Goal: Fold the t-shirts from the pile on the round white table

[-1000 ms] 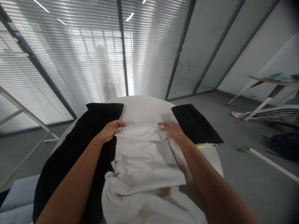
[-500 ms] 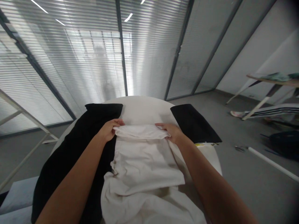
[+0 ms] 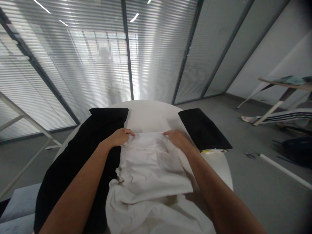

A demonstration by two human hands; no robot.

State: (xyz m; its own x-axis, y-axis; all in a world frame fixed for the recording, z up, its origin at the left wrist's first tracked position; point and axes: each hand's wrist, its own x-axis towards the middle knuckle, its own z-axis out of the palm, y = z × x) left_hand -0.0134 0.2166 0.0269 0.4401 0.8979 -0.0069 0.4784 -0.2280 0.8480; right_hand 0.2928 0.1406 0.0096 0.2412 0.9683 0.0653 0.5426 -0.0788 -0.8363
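We log a white garment [image 3: 151,169] spread lengthwise down the middle of a round white worktop [image 3: 151,115]; all places below are given relative to this garment.

Left hand [image 3: 120,138]: lies palm down on the garment's far left corner, fingers together and curled over the folded far edge. We cannot tell whether cloth is pinched under them or only pressed.

Right hand [image 3: 176,138]: lies on the far right corner, level with the left hand, fingers flat and together on the fold, pressing it to the worktop. No cloth is seen clamped between thumb and fingers.

The garment's far end is folded into a flat band between the two hands. Its near end is bunched and hangs over the near rim of the worktop.

A black cloth [image 3: 80,162] lies along the garment's left side, touching it and partly under the left forearm. A black folded piece [image 3: 203,130] lies to the right of the garment, apart from it. Beyond the garment's far end is bare worktop, then blinds [image 3: 97,48].
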